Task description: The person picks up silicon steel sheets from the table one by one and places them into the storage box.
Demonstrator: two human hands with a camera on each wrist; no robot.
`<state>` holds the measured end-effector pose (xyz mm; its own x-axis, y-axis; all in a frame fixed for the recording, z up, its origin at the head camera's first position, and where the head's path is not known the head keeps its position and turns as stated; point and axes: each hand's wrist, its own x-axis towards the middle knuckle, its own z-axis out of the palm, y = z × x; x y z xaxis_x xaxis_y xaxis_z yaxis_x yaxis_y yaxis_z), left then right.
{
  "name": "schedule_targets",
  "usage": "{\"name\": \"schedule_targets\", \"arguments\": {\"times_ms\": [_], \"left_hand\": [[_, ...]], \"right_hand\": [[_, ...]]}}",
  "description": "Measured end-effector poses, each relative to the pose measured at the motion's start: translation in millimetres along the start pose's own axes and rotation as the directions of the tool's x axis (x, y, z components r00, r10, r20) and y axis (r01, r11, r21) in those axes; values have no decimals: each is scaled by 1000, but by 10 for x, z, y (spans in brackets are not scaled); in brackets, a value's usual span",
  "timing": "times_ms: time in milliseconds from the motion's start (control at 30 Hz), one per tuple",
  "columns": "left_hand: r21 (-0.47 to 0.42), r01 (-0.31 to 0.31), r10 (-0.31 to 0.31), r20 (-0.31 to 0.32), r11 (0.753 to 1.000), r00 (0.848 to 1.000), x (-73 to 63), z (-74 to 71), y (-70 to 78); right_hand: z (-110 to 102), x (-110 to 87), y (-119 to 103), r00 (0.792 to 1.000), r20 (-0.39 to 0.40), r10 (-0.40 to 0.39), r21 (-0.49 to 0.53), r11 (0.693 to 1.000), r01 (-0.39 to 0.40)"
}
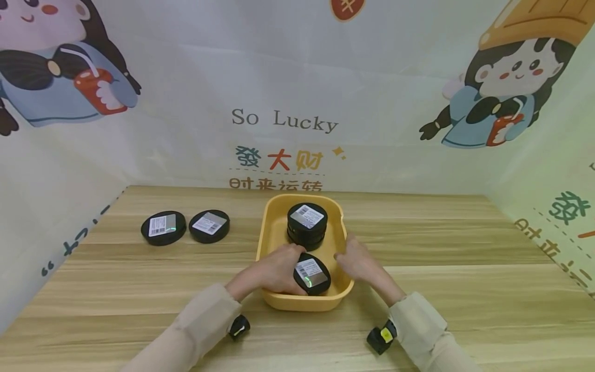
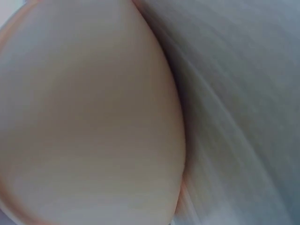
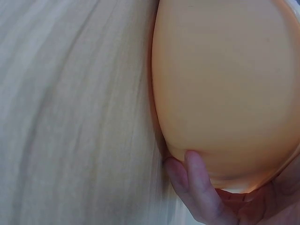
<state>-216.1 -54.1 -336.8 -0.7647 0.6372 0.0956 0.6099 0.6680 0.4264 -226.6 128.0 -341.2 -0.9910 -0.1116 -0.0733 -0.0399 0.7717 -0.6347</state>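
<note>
My left hand (image 1: 281, 269) reaches over the left wall of a yellow plastic bin (image 1: 302, 304) and grips a round black disc-shaped container (image 1: 312, 275) with a white label on top. That container is slightly tilted at the front of the bin. Behind it, inside the bin, stands a stack of similar black round containers (image 1: 307, 219). My right hand (image 1: 360, 262) holds the bin's right wall, thumb inside; the right wrist view shows curled fingers (image 3: 199, 183) against the outer wall. Only the bin's outer side (image 2: 93, 112) and table show in the left wrist view.
Two more labelled black round containers (image 1: 163, 228) lie side by side on the wooden table (image 1: 441, 237), left of the bin. A printed cloth backdrop (image 1: 395, 103) rises at the table's back and sides. Each wrist wears a small black device (image 1: 382, 337).
</note>
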Motion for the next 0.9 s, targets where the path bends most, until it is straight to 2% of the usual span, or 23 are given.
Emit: {"name": "schedule_targets", "arguments": {"times_ms": [167,367,600,767,900], "left_hand": [[28,15,-16,35,1000,999,6,11,9],[69,76,-83,103,995,991,-3,-3,56],[147,156,-184,205,977,961,14,-27,118],[166,196,-232,238,967,943,30,-23,137],[164,209,-246,252,964,936,31,-27,147]], "right_hand": [[1,3,8,1000,-8,-6,6,1000,6],[4,7,15,1000,-18,-18,-14,1000,18],[8,4,7,999,-23,-25,-34,999,24],[9,6,5,999,-20,-26,-36,999,25],[7,5,9,1000,-17,-24,-37,999,24]]}}
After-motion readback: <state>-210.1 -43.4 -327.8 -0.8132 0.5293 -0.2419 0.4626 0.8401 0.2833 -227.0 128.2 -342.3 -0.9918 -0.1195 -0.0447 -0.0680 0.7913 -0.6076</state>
